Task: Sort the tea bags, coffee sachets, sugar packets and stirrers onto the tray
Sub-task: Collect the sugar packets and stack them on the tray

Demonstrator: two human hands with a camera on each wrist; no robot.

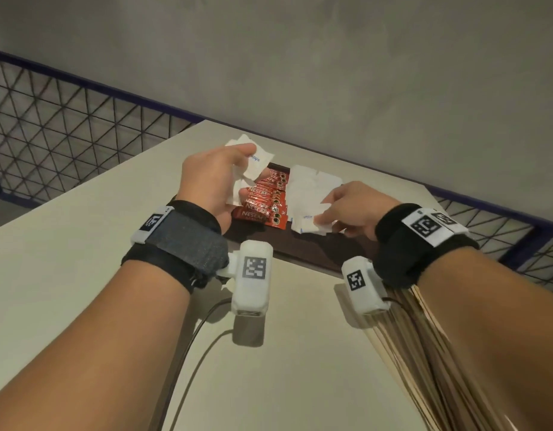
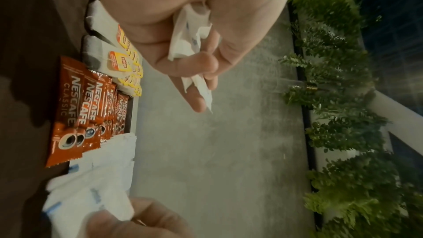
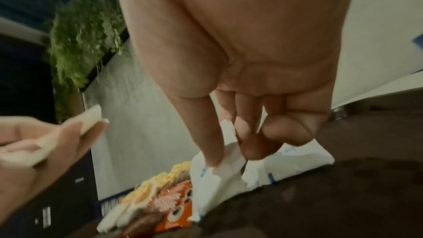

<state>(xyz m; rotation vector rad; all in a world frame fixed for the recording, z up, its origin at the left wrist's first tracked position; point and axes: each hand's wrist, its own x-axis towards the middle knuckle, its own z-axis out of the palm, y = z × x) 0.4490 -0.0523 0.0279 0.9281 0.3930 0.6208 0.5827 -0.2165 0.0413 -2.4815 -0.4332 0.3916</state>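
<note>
A dark brown tray (image 1: pixel 300 248) lies on the table against the wall. Red coffee sachets (image 1: pixel 262 200) overlap in a row on it, with yellow-tagged tea bags (image 2: pixel 123 64) beyond them. White sugar packets (image 1: pixel 309 185) are laid to the right of the sachets. My left hand (image 1: pixel 219 178) hovers above the sachets and grips a bunch of white sugar packets (image 2: pixel 190 42). My right hand (image 1: pixel 340 209) is low over the tray and pinches one sugar packet (image 3: pixel 226 167) at the near end of the white row. Wooden stirrers (image 1: pixel 424 346) lie under my right forearm.
The beige table (image 1: pixel 82 244) runs to a grey wall (image 1: pixel 331 73). A blue-framed wire mesh railing (image 1: pixel 51 119) borders the left and right sides. Black cables (image 1: pixel 200 337) trail across the table near me. Green plants (image 2: pixel 343 97) hang beside the wall.
</note>
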